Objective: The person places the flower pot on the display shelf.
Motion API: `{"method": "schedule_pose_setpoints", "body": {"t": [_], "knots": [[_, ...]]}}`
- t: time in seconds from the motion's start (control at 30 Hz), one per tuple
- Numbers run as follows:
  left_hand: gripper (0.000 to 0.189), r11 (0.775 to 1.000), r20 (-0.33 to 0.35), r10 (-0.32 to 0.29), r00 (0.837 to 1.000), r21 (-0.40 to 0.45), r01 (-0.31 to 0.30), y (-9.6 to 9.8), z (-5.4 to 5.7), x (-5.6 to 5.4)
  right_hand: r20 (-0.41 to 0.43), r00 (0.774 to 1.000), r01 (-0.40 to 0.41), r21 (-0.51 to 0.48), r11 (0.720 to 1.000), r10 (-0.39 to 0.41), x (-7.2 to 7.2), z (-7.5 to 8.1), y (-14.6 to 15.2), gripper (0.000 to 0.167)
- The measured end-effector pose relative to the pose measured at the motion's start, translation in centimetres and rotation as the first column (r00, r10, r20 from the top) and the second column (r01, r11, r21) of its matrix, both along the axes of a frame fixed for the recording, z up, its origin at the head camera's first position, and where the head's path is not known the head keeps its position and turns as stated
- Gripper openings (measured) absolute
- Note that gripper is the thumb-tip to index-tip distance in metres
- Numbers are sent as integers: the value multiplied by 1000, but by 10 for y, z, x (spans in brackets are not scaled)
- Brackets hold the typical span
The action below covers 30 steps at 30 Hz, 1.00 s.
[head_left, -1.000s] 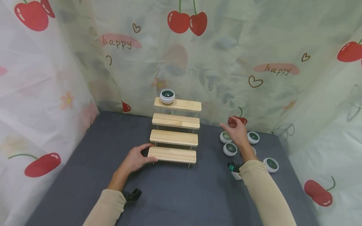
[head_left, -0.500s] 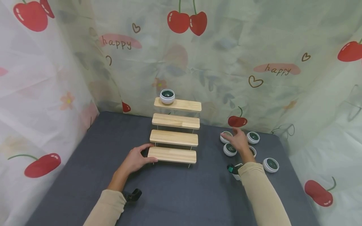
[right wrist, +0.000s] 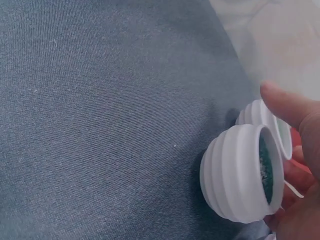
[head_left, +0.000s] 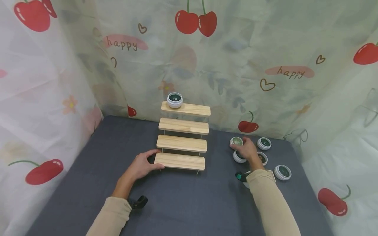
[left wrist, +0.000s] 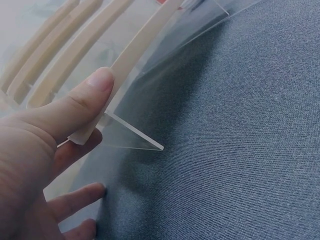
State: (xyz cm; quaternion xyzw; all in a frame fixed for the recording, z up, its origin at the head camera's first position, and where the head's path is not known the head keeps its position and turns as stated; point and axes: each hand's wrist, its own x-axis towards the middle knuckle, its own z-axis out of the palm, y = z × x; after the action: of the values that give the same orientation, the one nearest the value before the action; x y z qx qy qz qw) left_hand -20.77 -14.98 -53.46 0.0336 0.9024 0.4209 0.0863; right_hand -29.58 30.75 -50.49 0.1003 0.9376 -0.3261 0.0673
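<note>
We find the right hand grasping a ribbed white pot right of the stepped wooden stand; neighbouring pots risk being knocked. Left hand grasps the stand's lowest step; slippage would topple the top-step pot.

A dark grey cloth covers the table from the front to the back. Its weave is fine and ribbed in the wrist views. Behind the table and at both sides hangs a thin pale green curtain, slightly wrinkled. It is printed with red cherries, small outlined hearts and pink patches with the word "happy". Faint flowers and leaves show on it too. The light is soft and even.
</note>
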Motion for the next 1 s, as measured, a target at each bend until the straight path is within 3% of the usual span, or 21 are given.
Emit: {"method": "schedule_pose_setpoints", "body": {"t": [0.67,0.83,1.0], "knots": [[84,1000,7,0,1000,2,0,1,2,0,-31,999,35,6,999,-35,-4,-12,3,74],[86,1000,8,5,1000,2,-5,1,2,1,-96,994,46,-46,998,-50,-4,-4,6,71],[85,1000,12,7,1000,18,-7,1,3,1,-185,981,45,-97,994,-63,-4,14,4,71]]}}
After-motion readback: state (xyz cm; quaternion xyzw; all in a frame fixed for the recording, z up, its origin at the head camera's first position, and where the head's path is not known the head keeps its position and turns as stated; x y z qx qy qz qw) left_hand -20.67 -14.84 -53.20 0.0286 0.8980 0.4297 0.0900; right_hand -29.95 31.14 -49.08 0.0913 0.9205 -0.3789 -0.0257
